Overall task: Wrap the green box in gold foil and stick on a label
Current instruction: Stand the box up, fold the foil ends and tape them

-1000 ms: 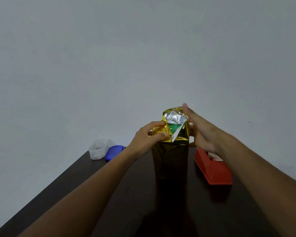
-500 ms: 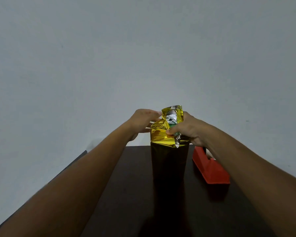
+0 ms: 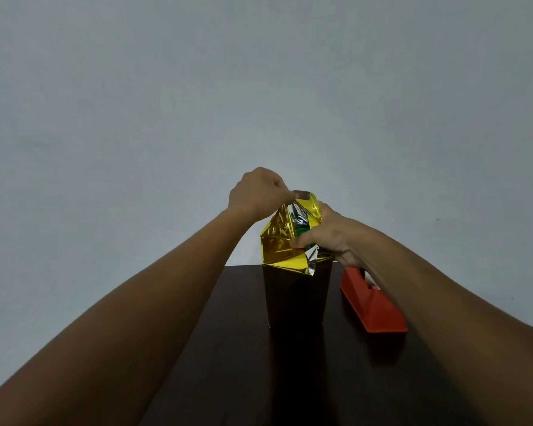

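Observation:
A tall box stands upright on the dark table [image 3: 228,348], its sides covered in gold foil [image 3: 279,244] that looks dark lower down. At the open top a small patch of the green box [image 3: 302,231] shows between crumpled foil flaps with silver undersides. My left hand [image 3: 257,193] pinches the top left flap from above and behind. My right hand [image 3: 330,235] presses a fold of foil against the top right, thumb on the front. No label is in view.
A red tape dispenser [image 3: 373,305] lies on the table just right of the box, partly behind my right forearm. A plain grey wall fills the background. My left forearm covers the table's left side.
My left hand has risen from the front left flap to the top of the foil, pulling it up. My right hand has come onto the front fold. The view has tilted upward.

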